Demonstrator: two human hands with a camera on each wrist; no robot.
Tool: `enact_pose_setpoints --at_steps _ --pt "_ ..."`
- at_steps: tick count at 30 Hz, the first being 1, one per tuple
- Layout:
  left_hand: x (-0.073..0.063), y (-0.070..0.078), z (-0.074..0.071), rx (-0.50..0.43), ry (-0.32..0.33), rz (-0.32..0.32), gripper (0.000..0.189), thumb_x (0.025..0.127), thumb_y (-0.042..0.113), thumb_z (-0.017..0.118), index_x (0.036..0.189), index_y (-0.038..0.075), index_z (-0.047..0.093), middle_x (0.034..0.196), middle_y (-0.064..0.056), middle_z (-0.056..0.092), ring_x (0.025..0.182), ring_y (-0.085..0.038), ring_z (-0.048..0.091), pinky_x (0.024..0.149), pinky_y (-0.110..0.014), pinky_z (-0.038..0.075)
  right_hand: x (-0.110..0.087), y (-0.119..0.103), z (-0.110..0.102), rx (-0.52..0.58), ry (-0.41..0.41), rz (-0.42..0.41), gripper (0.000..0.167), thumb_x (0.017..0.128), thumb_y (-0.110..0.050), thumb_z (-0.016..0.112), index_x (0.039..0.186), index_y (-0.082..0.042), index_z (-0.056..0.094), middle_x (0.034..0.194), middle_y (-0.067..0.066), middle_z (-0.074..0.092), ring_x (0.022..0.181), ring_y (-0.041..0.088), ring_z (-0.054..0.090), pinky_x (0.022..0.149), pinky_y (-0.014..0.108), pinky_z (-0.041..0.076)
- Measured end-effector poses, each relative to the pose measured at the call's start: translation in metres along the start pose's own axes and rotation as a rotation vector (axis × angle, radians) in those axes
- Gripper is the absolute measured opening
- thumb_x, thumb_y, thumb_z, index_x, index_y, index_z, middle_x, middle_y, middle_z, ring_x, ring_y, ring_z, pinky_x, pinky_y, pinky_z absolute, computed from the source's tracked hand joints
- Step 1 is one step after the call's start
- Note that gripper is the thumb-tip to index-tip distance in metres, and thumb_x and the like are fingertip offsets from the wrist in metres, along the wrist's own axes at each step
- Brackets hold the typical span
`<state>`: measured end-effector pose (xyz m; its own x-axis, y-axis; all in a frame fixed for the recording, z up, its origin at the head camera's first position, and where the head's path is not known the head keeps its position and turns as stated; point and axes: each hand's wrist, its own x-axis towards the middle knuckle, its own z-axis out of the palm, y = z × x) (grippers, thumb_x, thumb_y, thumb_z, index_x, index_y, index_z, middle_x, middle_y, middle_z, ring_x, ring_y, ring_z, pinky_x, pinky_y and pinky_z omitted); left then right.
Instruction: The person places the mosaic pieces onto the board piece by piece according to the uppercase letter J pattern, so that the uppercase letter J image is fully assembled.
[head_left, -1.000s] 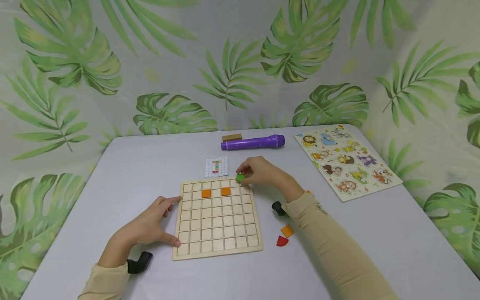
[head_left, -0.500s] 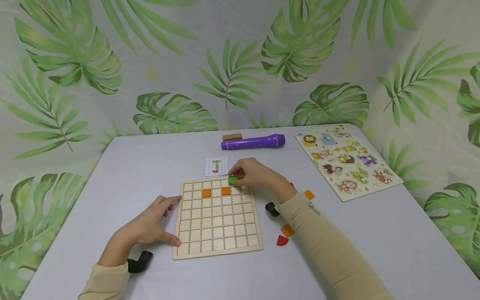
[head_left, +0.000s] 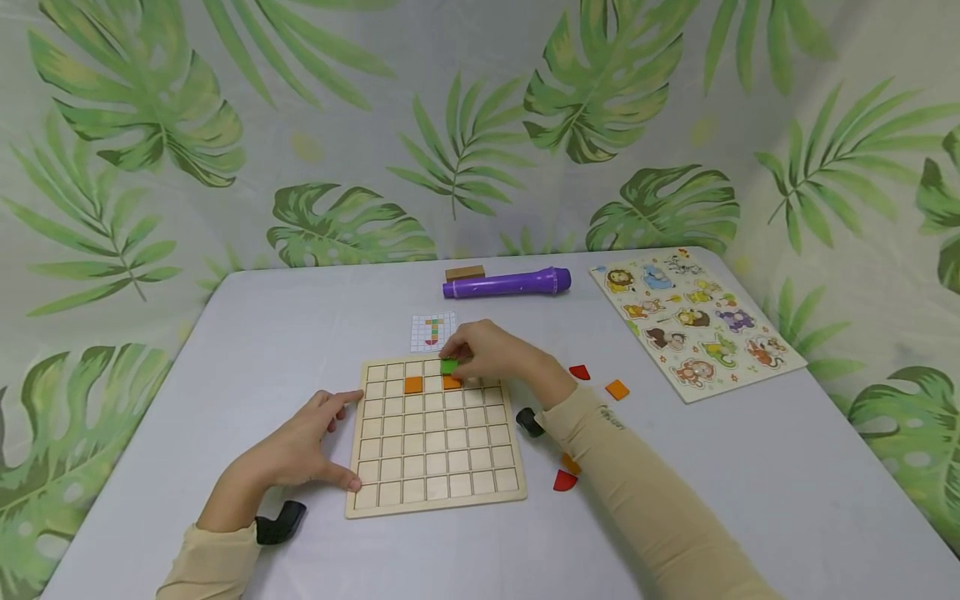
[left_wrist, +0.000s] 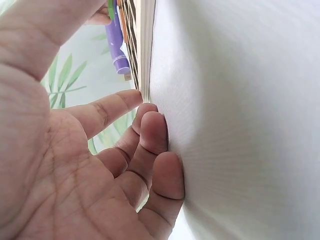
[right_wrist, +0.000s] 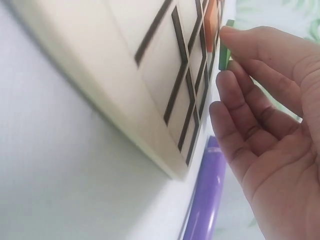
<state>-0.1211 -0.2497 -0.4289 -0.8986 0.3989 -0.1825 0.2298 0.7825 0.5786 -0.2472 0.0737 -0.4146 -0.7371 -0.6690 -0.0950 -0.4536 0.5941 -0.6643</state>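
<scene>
Green tile [head_left: 448, 367]: thin, straight-edged, pinched by right hand [head_left: 486, 350].

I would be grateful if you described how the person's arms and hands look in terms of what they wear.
The left sleeve and right sleeve are beige; dark lettering, too small to read, marks the right one near its cuff. A black attachment shows at the left wrist and another black piece at the right. The left hand and right hand wear no gloves.
</scene>
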Motion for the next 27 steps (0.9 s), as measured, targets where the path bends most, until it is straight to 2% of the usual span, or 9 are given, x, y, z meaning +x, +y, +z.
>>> enact_pose_setpoints --at_steps 13,21,27 --pt "0.000 0.000 0.000 -0.004 0.000 0.005 0.127 0.059 0.042 0.107 0.163 0.008 0.040 0.123 -0.008 0.051 0.110 -0.020 0.046 0.092 -0.038 0.045 0.006 -0.007 0.012 -0.011 -0.030 -0.038 0.028 0.095 -0.010 0.082 0.122 -0.005 0.078 0.117 0.007 0.075 0.103 0.013 0.069 0.094 0.025 0.057" --pt "0.000 0.000 0.000 -0.008 0.001 0.001 0.128 0.059 0.041 0.107 0.163 0.008 0.040 0.122 -0.008 0.051 0.110 -0.020 0.046 0.093 -0.039 0.045 0.005 -0.015 0.013 -0.039 -0.053 -0.074 0.026 0.095 -0.009 0.082 0.120 -0.005 0.078 0.115 0.007 0.075 0.096 0.011 0.066 0.088 0.021 0.055" --pt "0.001 0.000 0.000 0.003 0.004 0.005 0.128 0.059 0.042 0.107 0.163 0.006 0.040 0.125 -0.009 0.052 0.110 -0.020 0.047 0.093 -0.038 0.045 0.008 -0.014 0.015 -0.054 -0.064 -0.095 0.026 0.095 -0.009 0.082 0.121 -0.004 0.078 0.114 0.007 0.075 0.096 0.013 0.067 0.087 0.019 0.054"
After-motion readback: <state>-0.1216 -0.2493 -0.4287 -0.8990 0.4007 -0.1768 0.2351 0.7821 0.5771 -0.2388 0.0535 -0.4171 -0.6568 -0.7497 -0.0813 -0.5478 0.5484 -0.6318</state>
